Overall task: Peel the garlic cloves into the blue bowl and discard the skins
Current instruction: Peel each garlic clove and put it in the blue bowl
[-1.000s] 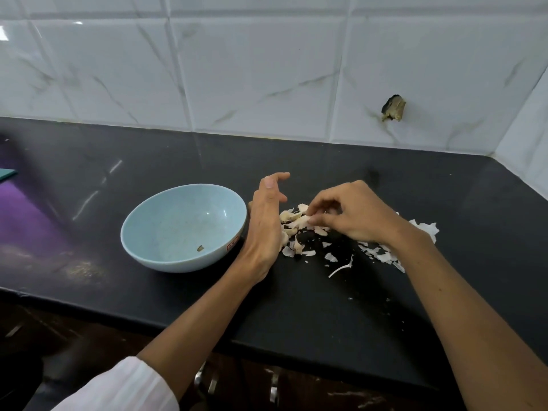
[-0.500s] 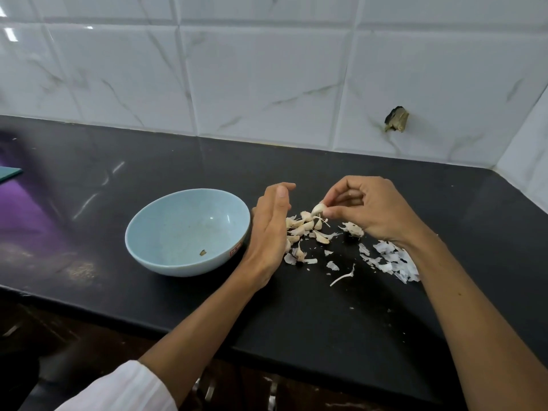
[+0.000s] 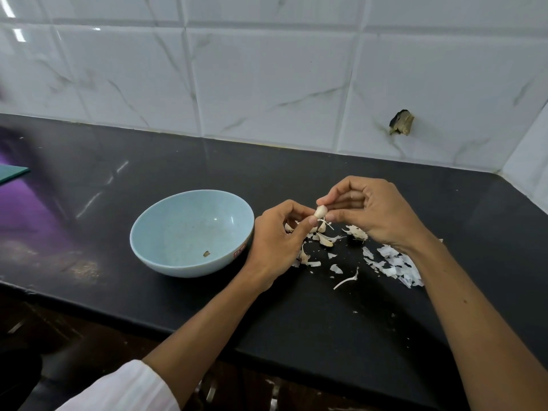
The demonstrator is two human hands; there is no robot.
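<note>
- First, nearest to you, a white sleeve (image 3: 124,390) covered your left arm at the bottom edge of the view. Your right forearm was bare.
- Both forearms reached forward over the black countertop (image 3: 296,315).
- A scatter of papery skins (image 3: 394,262) lay on the countertop beside your right wrist, with a thin curved stalk (image 3: 345,280) just to its left.
- Your left hand (image 3: 275,235) was curled, with thumb and forefinger pinching the lower end of one garlic clove (image 3: 321,211).
- Your right hand (image 3: 373,212) was likewise curled, with thumb and forefinger clamped on the upper end of the same garlic clove. The two hands held it clear of the countertop.
- Beneath it, a small heap of further cloves (image 3: 325,242) and skin scraps lay on the countertop.
- The blue bowl (image 3: 178,229) stood upright just left of your left hand. Whether the two touched could not be told. The bowl held one small brownish fragment (image 3: 206,253).
- A flat green object (image 3: 12,172) showed at the far left edge, cut off by the frame.
- Farthest back stood the tiled wall (image 3: 267,84), with a rough hole (image 3: 401,123) in a tile to the right.
</note>
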